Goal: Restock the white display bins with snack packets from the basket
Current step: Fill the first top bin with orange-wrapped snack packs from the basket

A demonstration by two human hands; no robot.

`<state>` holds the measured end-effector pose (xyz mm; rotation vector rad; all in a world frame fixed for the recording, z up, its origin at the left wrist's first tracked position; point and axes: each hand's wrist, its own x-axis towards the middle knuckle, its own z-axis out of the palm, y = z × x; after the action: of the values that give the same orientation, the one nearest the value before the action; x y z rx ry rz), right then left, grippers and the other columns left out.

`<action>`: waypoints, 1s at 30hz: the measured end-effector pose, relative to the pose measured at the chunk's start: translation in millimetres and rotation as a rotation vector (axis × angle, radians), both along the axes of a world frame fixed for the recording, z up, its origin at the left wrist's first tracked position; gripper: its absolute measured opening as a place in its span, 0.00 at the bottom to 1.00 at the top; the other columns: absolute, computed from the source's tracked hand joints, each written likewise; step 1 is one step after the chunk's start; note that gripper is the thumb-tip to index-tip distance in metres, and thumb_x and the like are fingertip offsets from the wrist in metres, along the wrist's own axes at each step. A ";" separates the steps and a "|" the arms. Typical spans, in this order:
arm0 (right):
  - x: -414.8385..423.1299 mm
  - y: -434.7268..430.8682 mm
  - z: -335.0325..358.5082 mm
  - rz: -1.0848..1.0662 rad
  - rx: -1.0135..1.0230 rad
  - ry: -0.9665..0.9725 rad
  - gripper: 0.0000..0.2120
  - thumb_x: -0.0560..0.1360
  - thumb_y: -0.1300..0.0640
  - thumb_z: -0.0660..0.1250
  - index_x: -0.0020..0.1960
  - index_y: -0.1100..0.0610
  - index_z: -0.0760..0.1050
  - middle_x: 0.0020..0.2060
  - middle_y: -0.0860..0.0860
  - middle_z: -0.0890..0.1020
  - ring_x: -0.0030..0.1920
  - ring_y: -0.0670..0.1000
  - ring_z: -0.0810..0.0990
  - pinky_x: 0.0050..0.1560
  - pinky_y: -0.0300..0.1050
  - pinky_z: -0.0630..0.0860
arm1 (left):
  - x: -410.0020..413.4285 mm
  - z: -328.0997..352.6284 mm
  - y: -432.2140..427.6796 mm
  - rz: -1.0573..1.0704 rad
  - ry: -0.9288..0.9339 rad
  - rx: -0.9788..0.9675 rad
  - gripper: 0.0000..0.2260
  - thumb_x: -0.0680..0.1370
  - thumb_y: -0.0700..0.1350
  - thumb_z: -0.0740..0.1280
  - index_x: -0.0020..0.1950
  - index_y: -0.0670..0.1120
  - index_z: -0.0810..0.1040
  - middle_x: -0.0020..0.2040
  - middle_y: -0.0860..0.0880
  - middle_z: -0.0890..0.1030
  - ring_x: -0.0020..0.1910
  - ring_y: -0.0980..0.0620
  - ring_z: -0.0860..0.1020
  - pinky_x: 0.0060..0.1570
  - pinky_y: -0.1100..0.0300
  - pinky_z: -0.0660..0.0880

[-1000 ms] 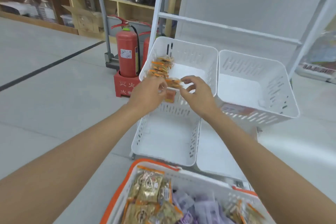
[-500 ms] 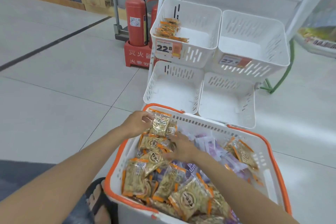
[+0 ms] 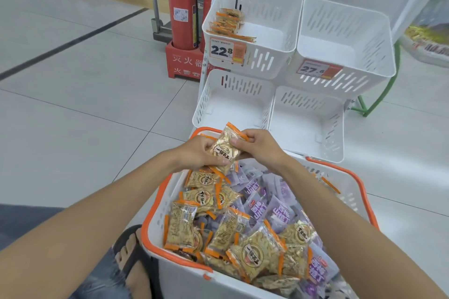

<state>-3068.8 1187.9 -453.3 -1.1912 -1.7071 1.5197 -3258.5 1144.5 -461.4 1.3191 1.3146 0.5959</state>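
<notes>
- My left hand [image 3: 195, 153] and right hand [image 3: 262, 147] both pinch an orange-edged packet [image 3: 226, 149], held above the far end of the basket [image 3: 175, 274].
- I should square it up and grip firmly, then carry it to the upper-left bin [image 3: 267, 60] and lay it flat against the stacked packets [image 3: 227, 24].

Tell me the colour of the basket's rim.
The basket rim is orange, on a white body; the head view shows it best.
</notes>
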 end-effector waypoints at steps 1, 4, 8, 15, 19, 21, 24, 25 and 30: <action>-0.1 0.3 -2.9 -0.011 -0.026 0.005 0.07 0.76 0.61 0.70 0.48 0.67 0.78 0.40 0.60 0.83 0.40 0.53 0.83 0.45 0.45 0.83 | -5.3 1.6 2.3 0.000 0.062 0.034 0.10 0.72 0.44 0.77 0.50 0.47 0.80 0.42 0.51 0.83 0.40 0.57 0.82 0.42 0.60 0.80; -5.2 0.7 -13.9 -0.070 -0.083 0.060 0.04 0.76 0.62 0.70 0.49 0.63 0.78 0.41 0.58 0.83 0.42 0.54 0.82 0.49 0.44 0.82 | -27.5 2.0 9.7 0.230 0.090 0.109 0.17 0.65 0.46 0.81 0.49 0.47 0.80 0.48 0.49 0.84 0.46 0.53 0.83 0.50 0.56 0.81; -18.1 -14.0 -48.8 0.074 -0.041 -0.364 0.17 0.76 0.53 0.70 0.61 0.61 0.76 0.50 0.55 0.81 0.47 0.51 0.80 0.51 0.43 0.77 | -54.5 5.4 11.9 0.480 -0.147 0.062 0.10 0.70 0.38 0.77 0.49 0.42 0.80 0.47 0.44 0.85 0.49 0.47 0.84 0.50 0.53 0.82; -34.2 -40.3 -65.8 0.205 0.109 -0.490 0.10 0.73 0.61 0.73 0.37 0.53 0.74 0.34 0.51 0.78 0.36 0.49 0.77 0.45 0.53 0.78 | -52.6 -12.9 12.4 0.622 -0.195 0.110 0.05 0.72 0.41 0.76 0.46 0.41 0.84 0.38 0.48 0.81 0.33 0.56 0.77 0.40 0.64 0.77; -23.4 -12.5 -12.0 0.072 0.102 -0.222 0.06 0.74 0.66 0.71 0.50 0.62 0.77 0.44 0.62 0.83 0.39 0.50 0.80 0.41 0.40 0.79 | -48.2 -23.4 13.8 0.608 -0.194 0.106 0.04 0.75 0.44 0.73 0.48 0.44 0.84 0.46 0.45 0.85 0.45 0.49 0.82 0.44 0.57 0.79; -22.9 -4.0 2.6 0.020 0.181 -0.169 0.06 0.73 0.65 0.72 0.50 0.62 0.78 0.41 0.61 0.84 0.37 0.49 0.79 0.39 0.40 0.77 | -34.7 -25.4 13.0 0.548 -0.250 0.072 0.10 0.77 0.45 0.72 0.54 0.41 0.83 0.45 0.45 0.84 0.45 0.47 0.81 0.43 0.56 0.77; -25.8 -1.4 7.4 -0.060 0.317 -0.146 0.06 0.72 0.64 0.73 0.44 0.56 0.79 0.38 0.54 0.83 0.36 0.47 0.79 0.41 0.43 0.77 | -15.3 -16.1 6.5 0.368 -0.407 -0.090 0.20 0.75 0.53 0.70 0.64 0.45 0.78 0.49 0.48 0.84 0.48 0.50 0.82 0.40 0.58 0.78; -27.1 -1.8 7.4 -0.074 0.340 -0.142 0.07 0.72 0.64 0.73 0.43 0.54 0.78 0.38 0.52 0.83 0.37 0.47 0.79 0.42 0.44 0.78 | -12.1 -13.5 4.4 0.301 -0.405 -0.134 0.23 0.72 0.54 0.72 0.65 0.47 0.77 0.55 0.47 0.83 0.54 0.50 0.81 0.42 0.57 0.79; -17.0 3.0 -12.5 -0.169 0.202 -0.186 0.10 0.76 0.48 0.69 0.49 0.55 0.78 0.45 0.51 0.82 0.43 0.51 0.80 0.48 0.48 0.78 | -21.4 -16.5 4.5 0.361 -0.478 -0.148 0.20 0.76 0.38 0.71 0.67 0.42 0.75 0.55 0.41 0.84 0.49 0.46 0.84 0.44 0.55 0.82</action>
<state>-3085.9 1191.0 -465.9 -1.3649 -1.7797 1.1381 -3279.9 1149.1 -478.0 0.7552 1.1709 0.9758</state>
